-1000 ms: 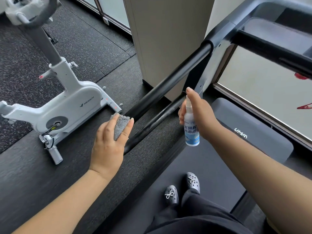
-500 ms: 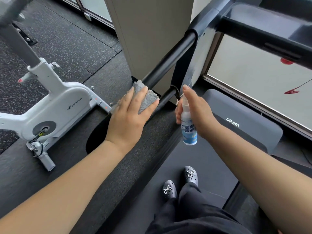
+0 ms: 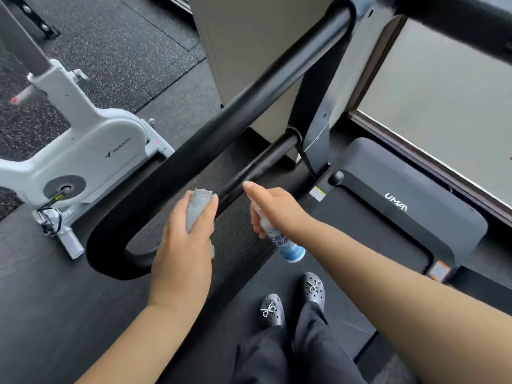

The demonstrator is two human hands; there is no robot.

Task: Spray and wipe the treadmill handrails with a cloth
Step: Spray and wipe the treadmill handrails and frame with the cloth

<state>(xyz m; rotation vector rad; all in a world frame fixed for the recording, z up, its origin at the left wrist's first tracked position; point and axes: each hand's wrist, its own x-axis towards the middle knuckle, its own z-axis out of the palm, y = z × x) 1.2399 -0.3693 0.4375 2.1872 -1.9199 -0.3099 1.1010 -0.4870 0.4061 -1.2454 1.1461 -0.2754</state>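
The treadmill's left handrail [image 3: 249, 106] is a thick black padded bar running from the upper right down to a U-bend at the lower left. A thinner lower bar [image 3: 266, 159] returns beneath it. My left hand [image 3: 185, 245] grips a grey cloth [image 3: 198, 209] and rests on the lower bar near the bend. My right hand [image 3: 277, 209] holds a small white spray bottle [image 3: 279, 239] with a blue label, nozzle tilted toward the lower bar, forefinger stretched over the top.
A white exercise bike [image 3: 91, 151] stands on the dark rubber floor at the left. A beige pillar [image 3: 249, 45] rises behind the rail. The treadmill motor cover [image 3: 401, 212] lies to the right, below a window. My shoes [image 3: 291, 303] stand on the treadmill belt.
My left hand with the cloth has slid from the upper bar down toward me to the lower bar near the bend. The right hand has tilted the bottle toward the lower bar.
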